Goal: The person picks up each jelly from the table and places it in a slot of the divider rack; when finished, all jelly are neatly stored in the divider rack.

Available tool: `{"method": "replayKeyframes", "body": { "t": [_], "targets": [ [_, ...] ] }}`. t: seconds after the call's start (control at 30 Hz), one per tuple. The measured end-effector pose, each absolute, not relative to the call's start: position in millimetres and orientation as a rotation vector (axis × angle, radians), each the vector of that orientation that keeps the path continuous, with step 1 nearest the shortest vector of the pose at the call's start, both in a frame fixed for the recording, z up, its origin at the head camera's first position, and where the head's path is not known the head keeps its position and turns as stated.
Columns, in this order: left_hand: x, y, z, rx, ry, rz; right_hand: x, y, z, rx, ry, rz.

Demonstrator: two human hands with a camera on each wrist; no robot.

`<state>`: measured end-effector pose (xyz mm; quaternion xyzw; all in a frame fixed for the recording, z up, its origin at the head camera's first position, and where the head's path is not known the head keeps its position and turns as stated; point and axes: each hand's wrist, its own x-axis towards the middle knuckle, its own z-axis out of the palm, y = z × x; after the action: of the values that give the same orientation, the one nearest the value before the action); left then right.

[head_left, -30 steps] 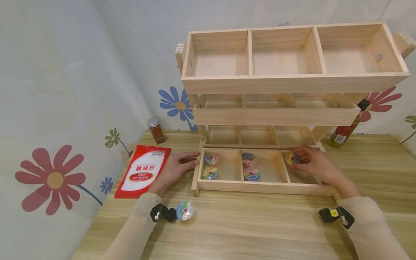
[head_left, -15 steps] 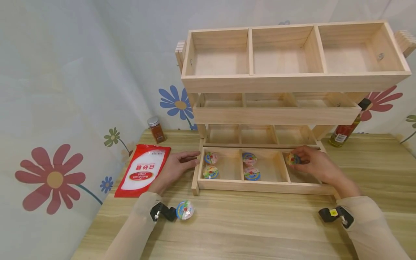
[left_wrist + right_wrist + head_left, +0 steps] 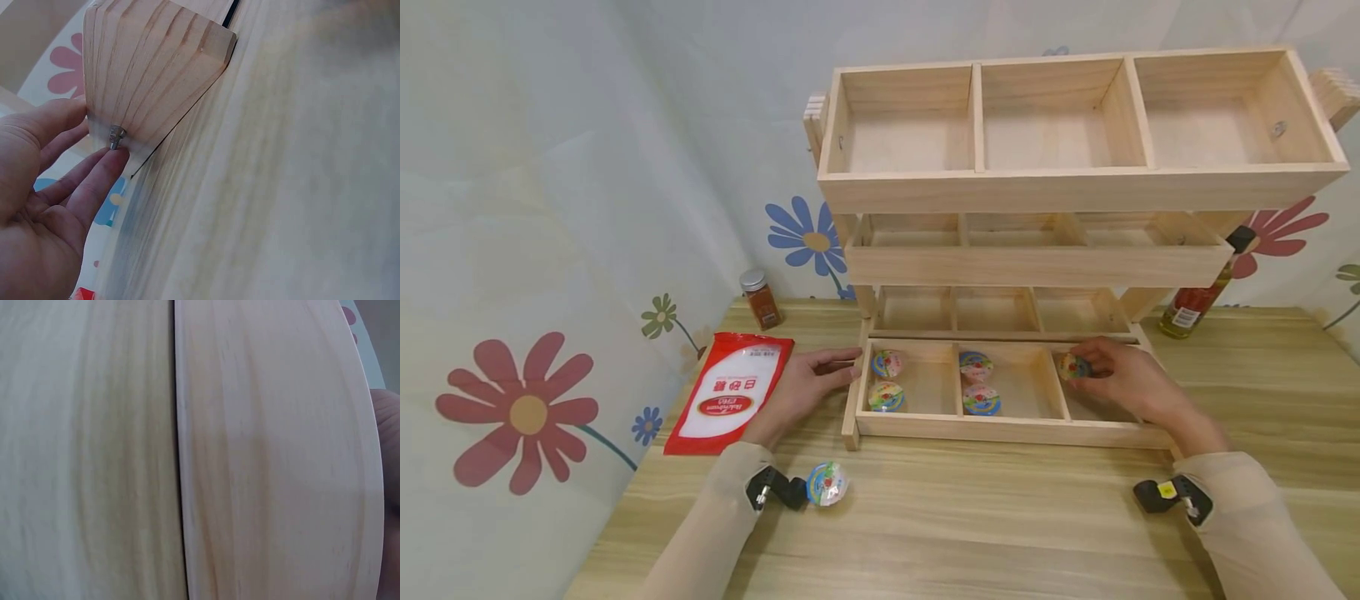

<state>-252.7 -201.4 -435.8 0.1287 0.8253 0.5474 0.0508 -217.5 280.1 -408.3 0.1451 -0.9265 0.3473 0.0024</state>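
Note:
In the head view my right hand [image 3: 1127, 379] pinches a small jelly cup [image 3: 1069, 367] inside the right compartment of the bottom wooden tray [image 3: 955, 427]. Its fingers partly cover the cup. Two jelly cups [image 3: 887, 397] sit in the left compartment and two more [image 3: 981, 400] in the middle one. My left hand [image 3: 797, 387] touches the tray's left end with extended fingers. In the left wrist view its fingertips meet the wooden end panel [image 3: 153, 69] by a metal screw [image 3: 116, 134]. The right wrist view mostly shows the tray's front board [image 3: 281, 450], which hides most of the hand.
Another jelly cup [image 3: 828, 484] lies on the table beside the left wrist camera. A red and white bag [image 3: 726, 404] lies left of the rack, with a spice jar [image 3: 762, 302] behind it. The tiered rack [image 3: 1075, 192] rises above the hands; a bottle [image 3: 1195, 296] stands at its right.
Both hands stay nearly still. The jelly cup in my right hand tilts slightly and shows a little less of its lid than before.

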Motion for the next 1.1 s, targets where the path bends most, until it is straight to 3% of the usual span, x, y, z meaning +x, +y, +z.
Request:
{"method": "replayKeyframes", "body": {
  "t": [0.83, 1.1],
  "targets": [
    [-255, -201, -440, 0.392, 2.523, 1.678, -215, 289, -395, 0.487, -2.917, 1.117],
    [-247, -196, -426, 0.398, 2.534, 1.648, -208, 286, -381, 0.442, -2.950, 1.042]
  ]
}}
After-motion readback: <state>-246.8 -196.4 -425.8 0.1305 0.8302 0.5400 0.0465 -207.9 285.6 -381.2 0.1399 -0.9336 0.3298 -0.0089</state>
